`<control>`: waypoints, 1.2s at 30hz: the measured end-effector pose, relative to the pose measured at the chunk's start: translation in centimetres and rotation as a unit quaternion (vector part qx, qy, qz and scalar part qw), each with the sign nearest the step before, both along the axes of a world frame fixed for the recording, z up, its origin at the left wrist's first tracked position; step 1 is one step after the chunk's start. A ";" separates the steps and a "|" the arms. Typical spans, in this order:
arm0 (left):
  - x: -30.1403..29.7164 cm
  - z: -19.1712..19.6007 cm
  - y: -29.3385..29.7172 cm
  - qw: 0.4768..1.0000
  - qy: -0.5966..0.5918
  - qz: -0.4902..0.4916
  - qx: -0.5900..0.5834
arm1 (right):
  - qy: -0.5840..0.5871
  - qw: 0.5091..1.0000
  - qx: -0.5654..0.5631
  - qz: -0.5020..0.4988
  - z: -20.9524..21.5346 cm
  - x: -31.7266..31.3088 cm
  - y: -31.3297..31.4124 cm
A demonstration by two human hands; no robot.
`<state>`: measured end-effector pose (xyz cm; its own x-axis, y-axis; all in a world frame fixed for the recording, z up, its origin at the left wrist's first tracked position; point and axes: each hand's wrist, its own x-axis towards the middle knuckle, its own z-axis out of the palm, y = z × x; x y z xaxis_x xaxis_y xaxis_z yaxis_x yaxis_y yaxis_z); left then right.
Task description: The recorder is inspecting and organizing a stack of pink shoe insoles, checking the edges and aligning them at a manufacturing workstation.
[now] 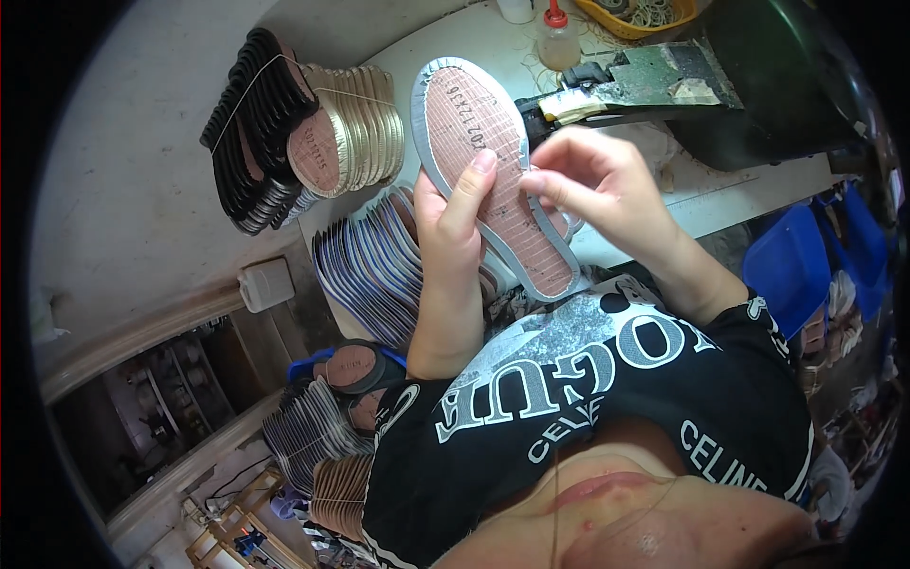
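Note:
A shoe insole (507,199) with a pinkish, stitched-looking face and a grey folded rim is held up in front of my chest, toe end toward the far side. My left hand (450,209) grips it from the left, its thumb pressed flat on the face and its fingers hidden underneath. At the insole's right edge, near the waist, the thumb and forefinger of my right hand (588,175) pinch together on the grey rim. Just beyond that hand stands a dark green machine (654,81) with a narrow, glue-smeared arm pointing toward the insole.
Tied bundles of black insoles (256,133) and gold-edged insoles (365,128) lie at the far left. A row of blue-edged insoles (370,266) sits left of my forearm. Behind are a red-capped bottle (558,43) and a yellow basket (640,14). Blue bins (787,261) stand at right.

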<state>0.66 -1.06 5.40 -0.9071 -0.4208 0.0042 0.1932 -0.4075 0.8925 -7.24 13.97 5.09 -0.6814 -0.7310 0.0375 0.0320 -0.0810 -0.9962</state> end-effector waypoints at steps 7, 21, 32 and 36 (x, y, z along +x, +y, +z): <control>-0.8 1.6 2.5 0.997 0.020 0.068 -0.031 | -0.058 0.997 -0.051 0.019 1.2 -1.0 1.4; -0.9 -2.0 -2.9 0.919 -0.021 0.077 0.385 | -0.207 0.948 -0.165 0.174 -1.9 4.1 -1.0; -0.6 -3.3 -2.5 0.916 0.055 0.007 0.398 | -0.120 0.965 -0.184 0.142 -2.4 5.0 -1.4; -0.8 -2.4 -1.9 0.964 -0.031 0.200 0.175 | -0.164 0.962 -0.185 0.115 -1.8 5.1 -1.1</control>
